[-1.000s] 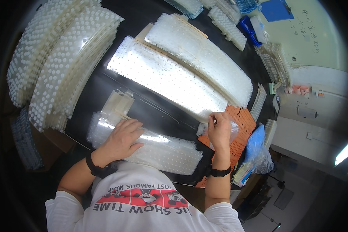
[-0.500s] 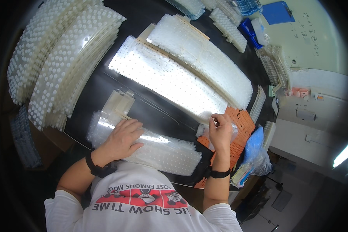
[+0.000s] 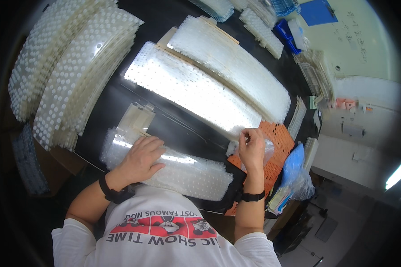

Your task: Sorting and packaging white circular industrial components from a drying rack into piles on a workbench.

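My left hand (image 3: 143, 158) lies with its fingers stretched out on a translucent, dotted plastic sheet (image 3: 196, 178) near the table's front edge. A thin beige piece (image 3: 137, 119) sticks out at that sheet's far left end. Over by the right end of a bright, dotted plastic sheet (image 3: 187, 86), my right hand (image 3: 252, 151) is closed, thumb and fingers pressed together. What they hold, if anything, is too small to see. Beneath this hand lies a clear plastic bag (image 3: 269, 150), on top of an orange perforated sheet (image 3: 278, 140).
Tall stacks of dotted translucent sheets (image 3: 87, 58) stand at the left. Another stack of sheets (image 3: 229, 66) lies behind the bright one. At the right are blue and clear plastic bags (image 3: 294, 167); at the back right, a blue bin (image 3: 286, 36) and a blue clipboard (image 3: 317, 12).
My right hand has shifted slightly left and toward the far side, and its fingers have drawn closer together. My left hand stays in place on the sheet.
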### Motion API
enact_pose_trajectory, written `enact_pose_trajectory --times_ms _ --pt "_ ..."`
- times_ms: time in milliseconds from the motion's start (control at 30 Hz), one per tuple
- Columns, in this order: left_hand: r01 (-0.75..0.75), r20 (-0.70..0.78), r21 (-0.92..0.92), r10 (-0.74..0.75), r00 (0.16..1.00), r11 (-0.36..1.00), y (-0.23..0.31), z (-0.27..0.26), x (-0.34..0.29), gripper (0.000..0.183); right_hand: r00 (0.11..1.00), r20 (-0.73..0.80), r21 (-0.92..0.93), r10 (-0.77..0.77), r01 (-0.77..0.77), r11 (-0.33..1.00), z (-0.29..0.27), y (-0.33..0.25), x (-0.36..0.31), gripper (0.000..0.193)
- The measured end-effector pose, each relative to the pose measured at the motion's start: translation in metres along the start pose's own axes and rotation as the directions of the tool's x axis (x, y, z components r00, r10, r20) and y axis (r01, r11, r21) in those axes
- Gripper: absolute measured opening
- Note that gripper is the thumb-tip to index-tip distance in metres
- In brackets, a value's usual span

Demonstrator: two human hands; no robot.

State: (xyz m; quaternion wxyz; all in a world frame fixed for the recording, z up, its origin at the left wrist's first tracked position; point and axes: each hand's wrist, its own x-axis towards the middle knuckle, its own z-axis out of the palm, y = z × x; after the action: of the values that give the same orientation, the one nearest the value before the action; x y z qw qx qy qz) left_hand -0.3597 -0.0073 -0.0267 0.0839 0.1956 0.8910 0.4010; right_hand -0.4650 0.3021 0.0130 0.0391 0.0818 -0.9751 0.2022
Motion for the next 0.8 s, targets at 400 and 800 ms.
enact_pose_trajectory --times_ms 400,800 --pt "-0.006 0.019 0.036 0.005 1.0 0.999 0.0 0.0 0.004 0.036 0.958 -0.241 0.364 0.155 -0.059 0.929 -0.035 -0.002 -0.024 0.004" --pt "-0.095 -0.022 0.129 0.099 0.995 0.987 0.02 -0.012 0.001 0.032 0.927 -0.256 0.041 0.275 -0.274 0.961 -0.031 0.061 -0.077 0.015"
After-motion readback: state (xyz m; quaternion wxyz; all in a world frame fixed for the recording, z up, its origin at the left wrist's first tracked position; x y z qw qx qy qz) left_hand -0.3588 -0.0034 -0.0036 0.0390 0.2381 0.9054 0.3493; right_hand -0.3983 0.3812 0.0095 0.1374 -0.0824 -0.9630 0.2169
